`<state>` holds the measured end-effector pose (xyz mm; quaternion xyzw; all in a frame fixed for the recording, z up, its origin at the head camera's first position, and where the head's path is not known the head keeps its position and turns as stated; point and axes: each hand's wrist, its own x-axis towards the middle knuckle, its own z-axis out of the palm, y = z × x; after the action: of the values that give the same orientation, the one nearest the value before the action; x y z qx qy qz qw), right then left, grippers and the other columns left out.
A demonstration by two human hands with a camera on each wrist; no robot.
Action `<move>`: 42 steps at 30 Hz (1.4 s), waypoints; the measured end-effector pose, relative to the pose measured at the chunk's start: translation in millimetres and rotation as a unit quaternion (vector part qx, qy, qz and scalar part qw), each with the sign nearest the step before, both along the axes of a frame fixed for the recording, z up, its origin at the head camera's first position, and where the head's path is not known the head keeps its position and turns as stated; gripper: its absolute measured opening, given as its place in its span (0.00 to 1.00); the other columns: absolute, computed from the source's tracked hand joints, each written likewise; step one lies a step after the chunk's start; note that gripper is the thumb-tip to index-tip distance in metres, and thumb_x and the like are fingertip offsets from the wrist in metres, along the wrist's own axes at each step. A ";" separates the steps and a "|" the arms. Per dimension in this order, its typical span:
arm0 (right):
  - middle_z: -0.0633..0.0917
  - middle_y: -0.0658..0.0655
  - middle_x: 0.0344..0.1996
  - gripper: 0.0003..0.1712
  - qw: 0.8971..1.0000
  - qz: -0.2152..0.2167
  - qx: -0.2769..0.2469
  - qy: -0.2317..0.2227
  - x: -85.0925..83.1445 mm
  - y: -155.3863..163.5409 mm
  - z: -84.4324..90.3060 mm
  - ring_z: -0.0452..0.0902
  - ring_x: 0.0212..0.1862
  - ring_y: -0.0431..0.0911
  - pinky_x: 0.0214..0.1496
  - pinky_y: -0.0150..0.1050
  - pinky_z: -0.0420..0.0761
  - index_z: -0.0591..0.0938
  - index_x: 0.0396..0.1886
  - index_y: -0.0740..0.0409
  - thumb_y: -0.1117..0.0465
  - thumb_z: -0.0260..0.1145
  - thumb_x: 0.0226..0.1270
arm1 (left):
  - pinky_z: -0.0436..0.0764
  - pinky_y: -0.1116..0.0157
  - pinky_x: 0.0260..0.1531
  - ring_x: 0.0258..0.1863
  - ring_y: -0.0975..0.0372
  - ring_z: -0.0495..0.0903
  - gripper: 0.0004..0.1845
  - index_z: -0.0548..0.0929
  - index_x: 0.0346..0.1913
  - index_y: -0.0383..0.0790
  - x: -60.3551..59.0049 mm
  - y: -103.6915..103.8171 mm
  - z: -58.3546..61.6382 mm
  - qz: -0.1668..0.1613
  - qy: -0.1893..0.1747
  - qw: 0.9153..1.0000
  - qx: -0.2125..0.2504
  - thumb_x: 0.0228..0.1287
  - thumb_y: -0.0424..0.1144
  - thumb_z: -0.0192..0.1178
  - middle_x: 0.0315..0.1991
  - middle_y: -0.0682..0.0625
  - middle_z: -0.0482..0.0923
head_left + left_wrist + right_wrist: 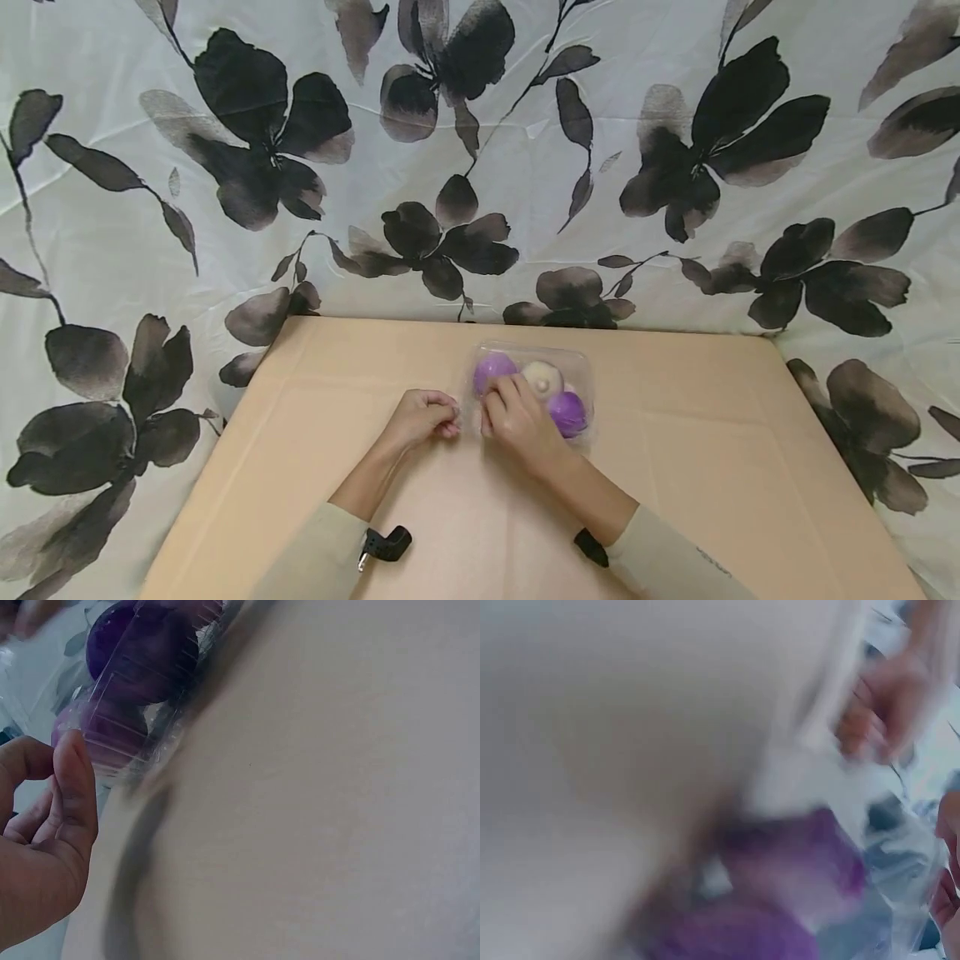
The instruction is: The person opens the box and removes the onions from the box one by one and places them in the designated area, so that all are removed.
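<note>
A clear plastic container (pixel 581 367) lies near the table's far edge, with round, glossy purple pieces (pixel 567 414) like onions and a pale round piece (pixel 542 379) with a small nub inside. At the container's left end, my left hand (pixel 427 414) pinches the clear plastic between thumb and finger. My right hand (pixel 521 421) reaches across the container's front, its fingers curled at the left rim on the clear plastic, hiding part of the contents. Ridged walls and crinkled plastic show around the purple pieces (pixel 139 656) in the left wrist view. The right wrist view is blurred.
The tan table (pixel 675 467) extends on both sides of the container and toward me. A pale cloth with dark flowers (pixel 435 150) hangs behind it and around its sides. Dark wrist devices (pixel 386 543) sit at both sleeve cuffs.
</note>
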<state>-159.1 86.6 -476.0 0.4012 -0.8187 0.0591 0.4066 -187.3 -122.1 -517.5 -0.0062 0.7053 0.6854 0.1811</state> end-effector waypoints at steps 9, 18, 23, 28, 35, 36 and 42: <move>0.80 0.58 0.37 0.01 0.998 0.022 0.000 -0.054 -6.8 11.3 28.9 0.76 0.40 0.51 0.42 0.36 0.85 0.81 0.31 0.63 0.71 0.66 0.59 | 0.88 0.73 0.25 0.22 0.63 0.85 0.11 0.81 0.44 0.13 -1.2 -7.0 3.6 -0.020 0.002 1.000 -0.015 0.63 0.22 0.57 0.24 0.44 0.85; 0.81 0.55 0.39 0.03 0.995 0.015 0.004 -0.095 -10.9 22.1 42.7 0.78 0.43 0.49 0.44 0.37 0.88 0.83 0.33 0.59 0.67 0.71 0.65 | 0.89 0.71 0.25 0.21 0.63 0.85 0.09 0.81 0.41 0.16 -2.3 -4.8 2.9 -0.022 -0.009 1.000 -0.014 0.64 0.22 0.56 0.23 0.47 0.84; 0.82 0.56 0.41 0.04 0.994 0.012 0.010 -0.108 -11.9 25.8 45.4 0.79 0.46 0.50 0.45 0.37 0.90 0.84 0.36 0.59 0.65 0.73 0.66 | 0.89 0.72 0.24 0.21 0.63 0.85 0.08 0.81 0.41 0.15 -1.6 -4.0 2.9 -0.027 -0.011 0.999 -0.014 0.64 0.21 0.56 0.22 0.47 0.84; 0.83 0.56 0.43 0.02 0.993 0.013 0.016 -0.120 -15.2 29.8 51.6 0.79 0.47 0.50 0.47 0.36 0.90 0.85 0.38 0.58 0.65 0.71 0.68 | 0.89 0.72 0.24 0.21 0.64 0.85 0.09 0.80 0.42 0.15 0.4 -4.0 3.6 -0.032 -0.009 0.999 -0.011 0.64 0.21 0.56 0.22 0.47 0.85; 0.84 0.56 0.42 0.04 0.990 0.016 -0.002 -0.137 -26.9 38.9 62.3 0.79 0.48 0.51 0.52 0.40 0.87 0.86 0.39 0.57 0.67 0.71 0.66 | 0.89 0.72 0.24 0.21 0.64 0.85 0.10 0.79 0.42 0.13 0.7 -4.7 1.1 -0.030 -0.013 0.999 -0.008 0.64 0.21 0.56 0.22 0.47 0.85; 0.84 0.56 0.42 0.05 0.990 0.018 -0.005 -0.138 -28.4 40.2 63.4 0.79 0.47 0.51 0.52 0.40 0.87 0.86 0.39 0.57 0.68 0.71 0.65 | 0.89 0.72 0.24 0.20 0.64 0.85 0.09 0.79 0.42 0.14 0.7 -4.7 1.0 -0.030 -0.012 0.999 -0.007 0.64 0.21 0.56 0.22 0.47 0.85; 0.85 0.56 0.41 0.07 0.989 0.030 -0.005 -0.146 -36.4 46.3 69.0 0.79 0.47 0.51 0.49 0.41 0.88 0.88 0.40 0.57 0.69 0.68 0.64 | 0.88 0.72 0.23 0.20 0.64 0.85 0.08 0.79 0.42 0.15 0.1 -4.9 1.2 -0.030 -0.015 0.999 -0.006 0.64 0.22 0.56 0.22 0.47 0.85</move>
<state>-195.5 132.9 -407.1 0.4109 -0.8566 0.1331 0.2823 -187.3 -127.0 -516.3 0.0036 0.7063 0.6753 0.2125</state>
